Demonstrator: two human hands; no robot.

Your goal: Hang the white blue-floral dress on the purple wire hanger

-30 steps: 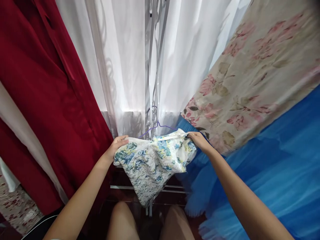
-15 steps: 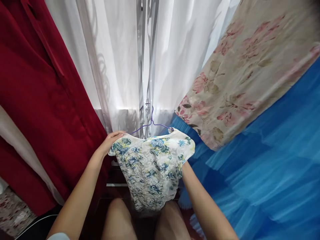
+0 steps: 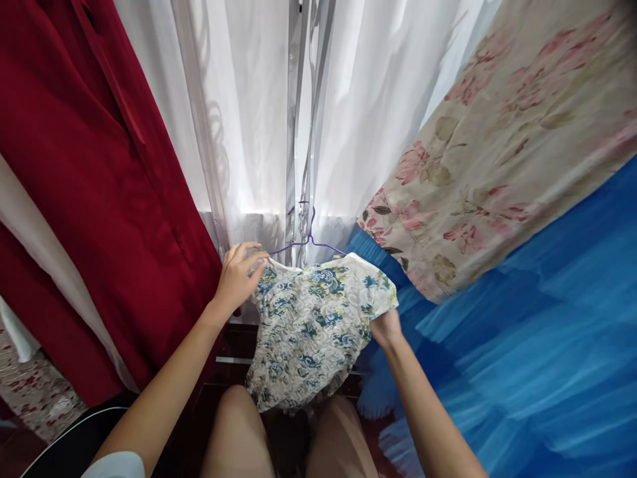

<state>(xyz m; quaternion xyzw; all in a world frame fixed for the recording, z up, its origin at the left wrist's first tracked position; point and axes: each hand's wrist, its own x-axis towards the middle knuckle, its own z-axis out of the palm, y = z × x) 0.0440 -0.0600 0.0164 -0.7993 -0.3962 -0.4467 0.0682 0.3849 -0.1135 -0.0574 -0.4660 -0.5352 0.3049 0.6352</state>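
Floral dress [image 3: 313, 318] (on a hanger [image 3: 308, 242]): left hand [image 3: 237, 279] pinches its shoulder, right hand [image 3: 385, 326] grips its side.

Cloth closes the working space on three sides. A red garment [image 3: 94, 186] hangs close on the left, just beside the left hand [image 3: 237, 279]. White curtains [image 3: 239, 126] and a metal rack post [image 3: 298, 166] block the way straight ahead. On the right, a pink-flowered cloth [image 3: 502, 146] and a blue tulle skirt [image 3: 537, 318] crowd against the right hand [image 3: 385, 326]. The floral dress [image 3: 313, 325] fills the gap between the hands; open room lies only below it, above the knees [image 3: 239, 431].
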